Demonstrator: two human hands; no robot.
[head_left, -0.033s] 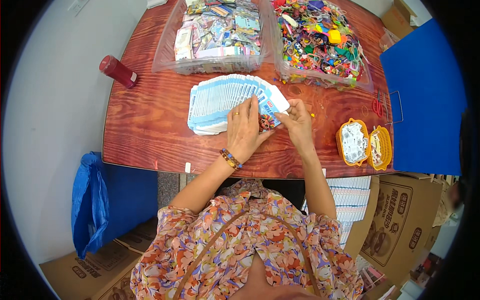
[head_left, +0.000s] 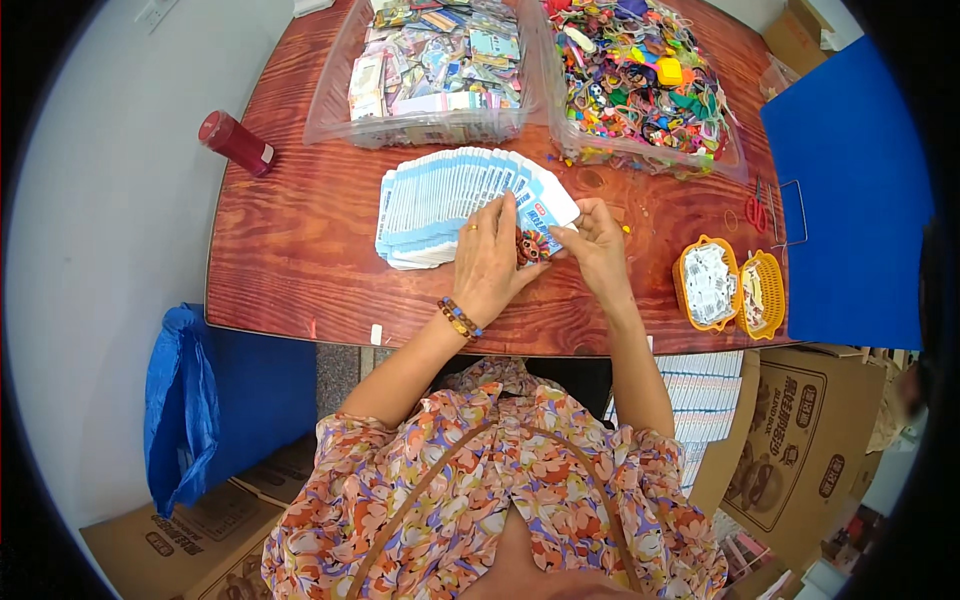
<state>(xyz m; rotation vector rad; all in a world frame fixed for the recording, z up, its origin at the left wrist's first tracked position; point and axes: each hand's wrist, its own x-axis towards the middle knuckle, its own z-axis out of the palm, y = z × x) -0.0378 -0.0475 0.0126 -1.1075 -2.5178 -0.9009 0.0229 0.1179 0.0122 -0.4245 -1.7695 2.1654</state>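
Observation:
A fanned row of flat light-blue and white cartons point(head_left: 428, 208) lies across the middle of the wooden table. My left hand point(head_left: 487, 255) rests on its right end, fingers stretched out and thumb apart. At that end, the front carton point(head_left: 540, 215) shows its printed face, with a colourful cartoon figure partly beneath my left hand. My right hand point(head_left: 597, 245) is closed, pinching this carton's right edge between thumb and fingers. The fingertips of that hand are partly hidden.
Behind the cartons stand two clear bins, one with flat packets point(head_left: 430, 75), one with small colourful toys point(head_left: 640, 90). A red bottle point(head_left: 237, 143) is at left. Yellow baskets point(head_left: 708, 285) with white slips and red scissors point(head_left: 756, 215) are at right, beside a blue panel point(head_left: 850, 200).

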